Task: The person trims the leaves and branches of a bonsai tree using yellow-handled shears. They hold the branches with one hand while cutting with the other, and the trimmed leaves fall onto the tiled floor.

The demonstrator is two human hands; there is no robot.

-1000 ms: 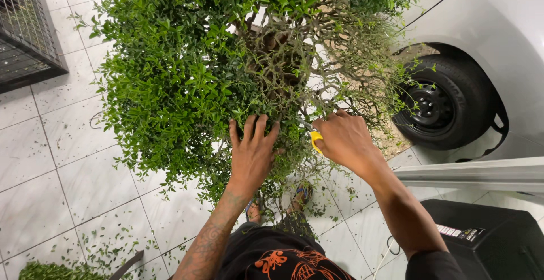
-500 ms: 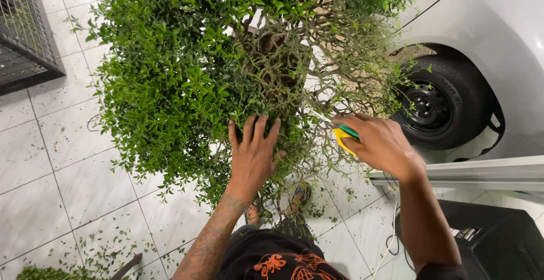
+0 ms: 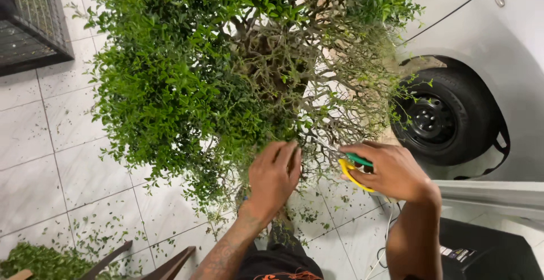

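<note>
A dense green bush [image 3: 187,82] with small leaves fills the upper middle of the head view; its right side shows bare thin twigs [image 3: 334,87]. My left hand [image 3: 275,175] lies flat against the bush's lower edge, fingers spread into the leaves. To its right, my right hand [image 3: 391,169] grips scissors with yellow and green handles [image 3: 354,169], whose blades point left into the twigs and are partly hidden by them.
A silver car with a black wheel [image 3: 442,118] stands at the right. Cut leaves [image 3: 107,229] litter the white floor tiles, with a heap [image 3: 39,260] at bottom left. A metal grate [image 3: 31,22] sits top left, a black box [image 3: 487,251] bottom right.
My right hand with the scissors has shifted right and slightly down along the bush's edge. My left hand stays against the leaves. The view has shifted a little.
</note>
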